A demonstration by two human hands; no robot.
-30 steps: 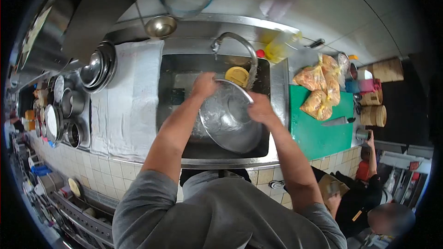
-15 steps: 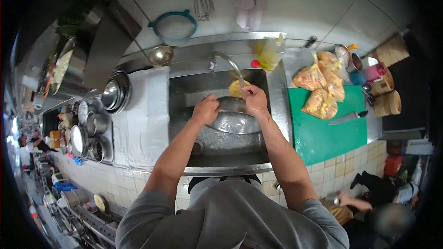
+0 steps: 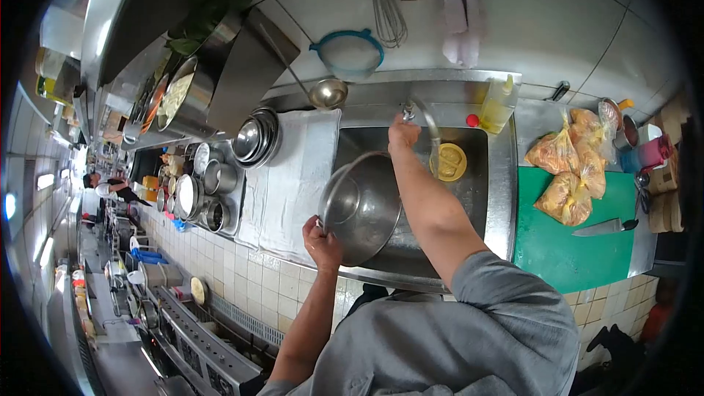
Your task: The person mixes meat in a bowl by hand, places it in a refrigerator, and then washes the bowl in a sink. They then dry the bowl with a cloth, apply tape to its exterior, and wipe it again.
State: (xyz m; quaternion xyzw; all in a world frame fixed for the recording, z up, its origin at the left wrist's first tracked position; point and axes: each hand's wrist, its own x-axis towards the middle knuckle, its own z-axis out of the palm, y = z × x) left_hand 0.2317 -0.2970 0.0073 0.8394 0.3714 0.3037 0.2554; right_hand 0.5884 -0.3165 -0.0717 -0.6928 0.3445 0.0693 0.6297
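Note:
A large stainless steel mixing bowl hangs tilted over the left side of the sink, its inside facing me. My left hand is closed on the bowl's lower left rim. At the back of the sink, my right hand has its fingers closed at the tap handle, beside the curved faucet spout. A round yellow item lies in the sink under the spout. My right forearm covers part of the basin.
White cloth covers the left counter, with nested metal bowls on it. On the right, a green cutting board bears a knife and bagged food. An oil bottle stands behind the sink. A person is far left.
The bowl has come up out of the sink and swung left, now tilted in my left hand. My right hand has left the bowl and moved to the tap. The view has turned left.

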